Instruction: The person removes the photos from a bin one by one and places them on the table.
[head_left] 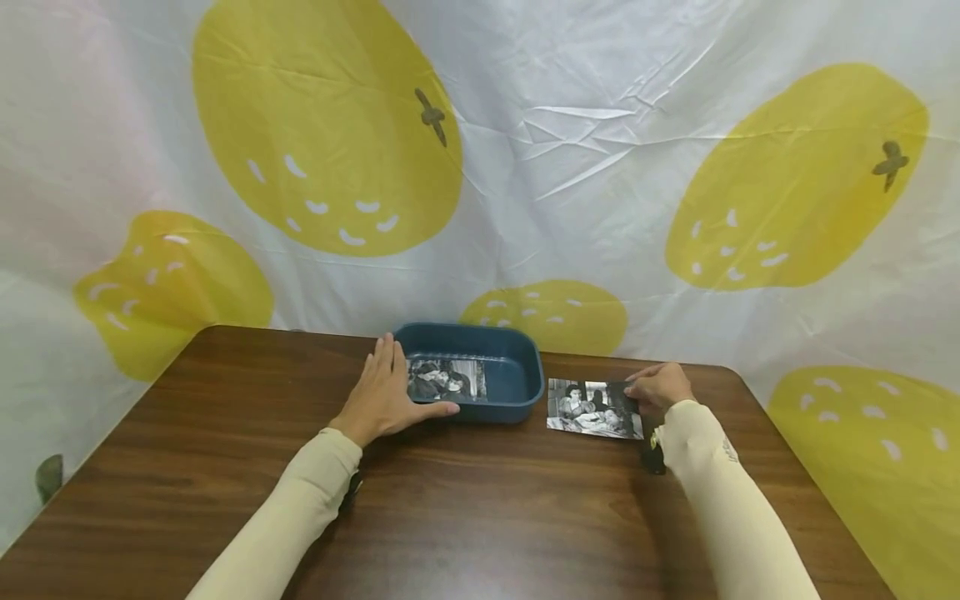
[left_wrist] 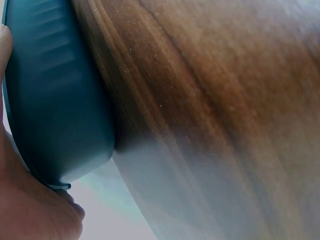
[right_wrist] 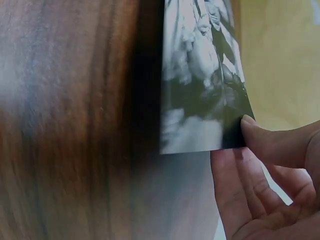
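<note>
A dark blue rectangular tub point(head_left: 501, 412) stands near the back edge of the table, with a black-and-white photo point(head_left: 447, 379) lying inside it. My left hand point(head_left: 385, 398) rests against the tub's near left corner, fingers extended along the left side and thumb along the front rim. In the left wrist view the thumb point(left_wrist: 4, 47) touches the rim of the tub point(left_wrist: 60, 100). To the right of the tub, my right hand point(head_left: 662, 386) pinches another black-and-white photo point(head_left: 592, 408) by its right corner. The right wrist view has the thumb on the face of that photo point(right_wrist: 200, 95).
The brown wooden table point(head_left: 480, 517) stretches out in front of the tub. A white cloth with yellow fruit prints point(head_left: 330, 125) hangs right behind the table and down both sides.
</note>
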